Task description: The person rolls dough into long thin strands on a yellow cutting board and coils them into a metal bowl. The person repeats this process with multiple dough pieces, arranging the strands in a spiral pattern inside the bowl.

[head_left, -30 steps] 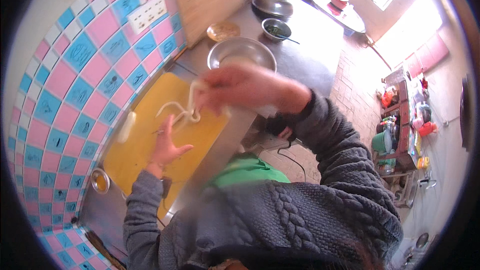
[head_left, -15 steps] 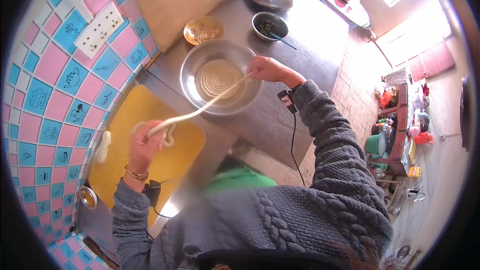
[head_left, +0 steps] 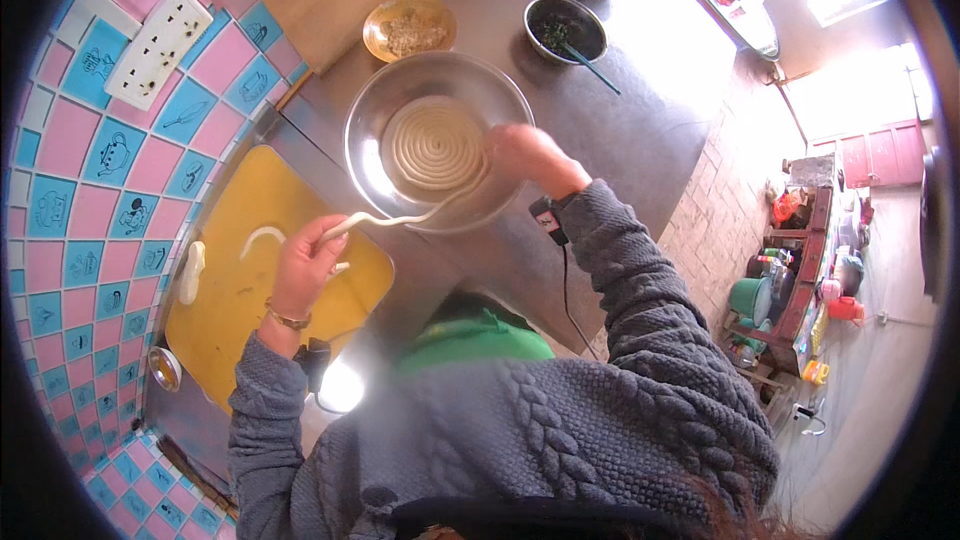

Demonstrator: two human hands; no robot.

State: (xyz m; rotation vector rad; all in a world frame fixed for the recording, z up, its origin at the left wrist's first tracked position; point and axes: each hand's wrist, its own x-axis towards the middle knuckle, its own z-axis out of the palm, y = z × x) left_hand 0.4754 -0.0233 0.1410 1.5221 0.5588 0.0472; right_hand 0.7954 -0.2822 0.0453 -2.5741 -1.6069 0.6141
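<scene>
My left hand [head_left: 308, 265], over the yellow board [head_left: 225, 340], pinches a pale dough rope [head_left: 405, 219] between thumb and fingers. Its loose tail hangs behind the hand toward the board. From there the rope sags across to my right hand [head_left: 535, 158], which is closed on it at the right side of a wide metal basin [head_left: 365, 105]; motion blurs those fingertips. Inside the basin lies a flat spiral of dough [head_left: 436, 145]. A separate white dough piece [head_left: 192, 273] rests at the board's left edge.
Behind the basin stand a yellow bowl of crumbly filling [head_left: 408, 28] and a dark bowl of chopped greens [head_left: 565, 28] with a spoon. A small metal dish [head_left: 165, 368] sits left of the board. The tiled wall [head_left: 105, 155] bounds the left side; a cable [head_left: 567, 290] hangs from my right wrist.
My right hand has lowered toward the basin's right side and my left hand has risen slightly right. The rope, stretched straight before, now sags. The view has shifted a little.
</scene>
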